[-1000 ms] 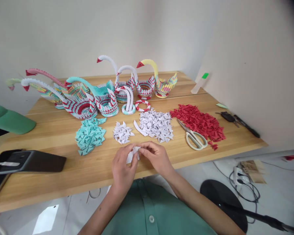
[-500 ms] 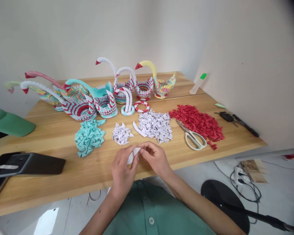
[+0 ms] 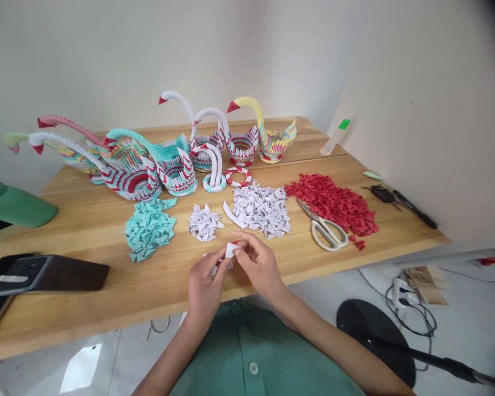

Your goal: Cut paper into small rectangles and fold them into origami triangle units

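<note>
Head view: my left hand [image 3: 206, 283] and right hand [image 3: 259, 268] pinch a small white paper piece [image 3: 230, 250] between them, above the worktop [image 3: 86, 236] edge, 6 o'clock. Step, judged: folding. Next move likely calls for steady pinch, firm crease. Bowl-bodied paper swans [image 3: 187, 180], 10 to 1 o'clock from hands; contents indistinct.

2 pale, plain walls are bounding the space: a back wall [image 3: 148, 60] is running behind a wooden table [image 3: 148, 278], and a side wall [image 3: 429, 126] is standing along the table's right. Soft light is filling the room, and a faint shadow [image 3: 253, 33] is falling on the back wall. Below, a pale floor [image 3: 322, 291] is showing, with a white patch [image 3: 81, 366] gleaming at left. At right, a round black base [image 3: 371, 341] is standing near a power strip [image 3: 404, 294].
</note>
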Motion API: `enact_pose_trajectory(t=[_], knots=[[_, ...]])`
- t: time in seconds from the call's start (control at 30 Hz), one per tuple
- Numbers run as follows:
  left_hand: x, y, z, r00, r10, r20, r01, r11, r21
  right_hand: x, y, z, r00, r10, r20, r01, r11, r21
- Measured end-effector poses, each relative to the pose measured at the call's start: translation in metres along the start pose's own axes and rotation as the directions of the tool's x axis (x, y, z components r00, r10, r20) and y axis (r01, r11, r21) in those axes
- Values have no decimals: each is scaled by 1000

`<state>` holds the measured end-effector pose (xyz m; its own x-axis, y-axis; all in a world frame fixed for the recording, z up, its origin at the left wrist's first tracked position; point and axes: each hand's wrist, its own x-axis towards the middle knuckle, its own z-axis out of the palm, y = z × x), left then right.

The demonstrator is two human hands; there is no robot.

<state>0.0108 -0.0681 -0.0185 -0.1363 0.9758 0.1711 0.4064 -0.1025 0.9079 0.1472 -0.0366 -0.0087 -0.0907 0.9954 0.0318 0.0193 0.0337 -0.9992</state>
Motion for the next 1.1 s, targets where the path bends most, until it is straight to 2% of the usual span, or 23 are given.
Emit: enact_pose_trajectory(t=[0.17,0.33,0.5,0.63,0.73,0.8,0.9,1.0,1.1], knots=[[-1,0,3,999,-16,-33,14,999,-50,-5,1,6,1000,-11,-8,11,1000,12],[-1,2,2,999,-14,-46,10,997,-77,-6,3,6,997,-79,20,80,995,-59],[1,7,1,995,-83,-46,75,983,-167,-7,1,8,991,-121,54,127,984,-127],[5,9,-1,985,-172,-13,161,941,-298,-10,0,10,994,-100,39,104,987,-123],[10,8,-3,974,-226,31,220,893,-392,-9,-1,5,993,-44,111,50,997,-54],[12,7,-6,972,-223,78,235,885,-402,-7,-4,-1,985,9,171,-8,1000,-7],[12,9,-8,975,-168,145,208,916,-344,-1,-10,-9,981,72,180,-79,996,32],[11,13,-9,976,-164,143,204,919,-338,1,-12,-11,978,107,177,-123,989,82],[10,16,-10,970,-200,139,241,869,-432,1,-12,-10,982,101,158,-119,987,106]])
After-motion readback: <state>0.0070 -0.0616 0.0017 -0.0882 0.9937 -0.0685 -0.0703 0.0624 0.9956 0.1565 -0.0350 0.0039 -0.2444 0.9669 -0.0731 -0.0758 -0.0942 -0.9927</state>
